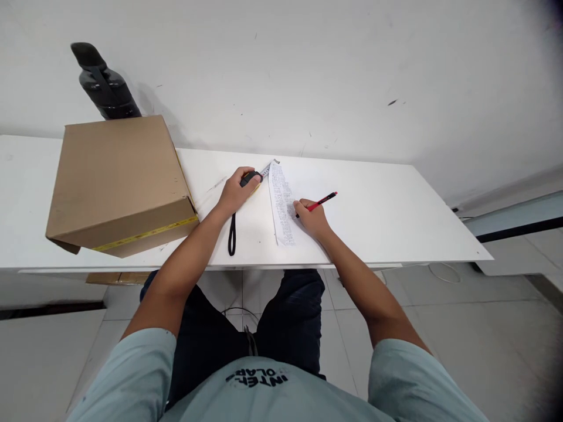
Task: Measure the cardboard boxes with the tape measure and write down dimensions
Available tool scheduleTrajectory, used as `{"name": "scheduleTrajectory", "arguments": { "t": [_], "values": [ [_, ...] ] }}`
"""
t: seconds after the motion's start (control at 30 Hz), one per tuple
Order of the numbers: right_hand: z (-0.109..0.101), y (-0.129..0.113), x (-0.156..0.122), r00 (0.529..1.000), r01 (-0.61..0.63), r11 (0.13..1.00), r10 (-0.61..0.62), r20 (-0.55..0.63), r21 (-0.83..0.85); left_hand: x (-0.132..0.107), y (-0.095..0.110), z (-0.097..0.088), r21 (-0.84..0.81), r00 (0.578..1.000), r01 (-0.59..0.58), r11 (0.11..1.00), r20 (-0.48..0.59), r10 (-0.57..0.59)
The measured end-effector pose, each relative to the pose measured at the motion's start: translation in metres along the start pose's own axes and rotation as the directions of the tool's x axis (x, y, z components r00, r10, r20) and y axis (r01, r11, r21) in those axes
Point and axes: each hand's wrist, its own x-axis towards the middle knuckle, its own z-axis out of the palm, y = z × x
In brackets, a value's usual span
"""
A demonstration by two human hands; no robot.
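Hands (236, 190) (312, 218) at white table (387, 214) by wall (281, 76)

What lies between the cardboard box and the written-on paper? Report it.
In the head view: the left hand, gripping a tape measure, and a black strap lying on the white table.

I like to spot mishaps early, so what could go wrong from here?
The paper might shift under the red pen in the right hand, since the left hand is on the tape measure. The blade is partly out by the paper's top end and could nudge it. The left forearm looks close to the cardboard box, so a sideways swing might knock it.
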Motion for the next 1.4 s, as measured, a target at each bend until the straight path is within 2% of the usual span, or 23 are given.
{"name": "scheduleTrajectory", "arguments": {
  "t": [0.13, 0.23, 0.33, 0.5, 0.63, 0.8, 0.93, 1.03, 1.17, 1.4],
  "values": [
    [0.001, -0.001, 0.000, 1.000, -0.006, 1.000, 0.006, -0.016, -0.004, -0.007, 0.011, -0.001, 0.067, 0.994, -0.047, 0.997, 0.099, 0.041],
    [0.001, -0.001, 0.000, 0.999, -0.010, 1.000, 0.010, -0.039, -0.009, -0.008, 0.014, 0.000, 0.075, 0.991, -0.078, 0.994, 0.111, 0.070],
    [0.000, -0.001, 0.000, 0.999, -0.016, 1.000, 0.015, -0.043, -0.014, -0.005, 0.009, 0.000, 0.040, 0.996, -0.052, 0.998, 0.080, 0.049],
    [0.000, -0.001, 0.000, 1.000, -0.010, 1.000, 0.009, -0.022, -0.021, 0.004, -0.005, 0.001, -0.079, 0.999, 0.013, 0.997, -0.029, -0.015],
    [0.001, -0.001, -0.002, 0.999, 0.001, 1.000, -0.002, -0.047, -0.023, 0.005, -0.005, 0.000, -0.109, 0.997, 0.041, 0.993, -0.055, -0.047],
    [0.002, 0.002, -0.001, 0.997, -0.005, 1.000, 0.003, -0.083, -0.024, -0.004, 0.007, -0.001, 0.022, 0.998, -0.011, 1.000, 0.069, 0.009],
    [0.001, 0.003, 0.001, 0.997, -0.015, 1.000, 0.013, -0.072, -0.027, -0.014, 0.019, 0.002, 0.217, 0.972, -0.163, 0.962, 0.202, 0.119],
    [0.001, 0.002, 0.002, 0.999, -0.015, 1.000, 0.013, -0.045, -0.028, -0.017, 0.024, 0.003, 0.299, 0.955, -0.239, 0.924, 0.243, 0.168],
    [0.000, 0.002, 0.002, 0.998, -0.025, 0.999, 0.023, -0.053, -0.023, -0.015, 0.021, 0.002, 0.241, 0.972, -0.182, 0.953, 0.191, 0.137],
    [0.001, 0.000, -0.001, 0.995, -0.039, 0.999, 0.038, -0.088, -0.011, 0.000, 0.004, -0.003, 0.042, 1.000, 0.001, 0.999, -0.022, 0.000]
  ]
}}
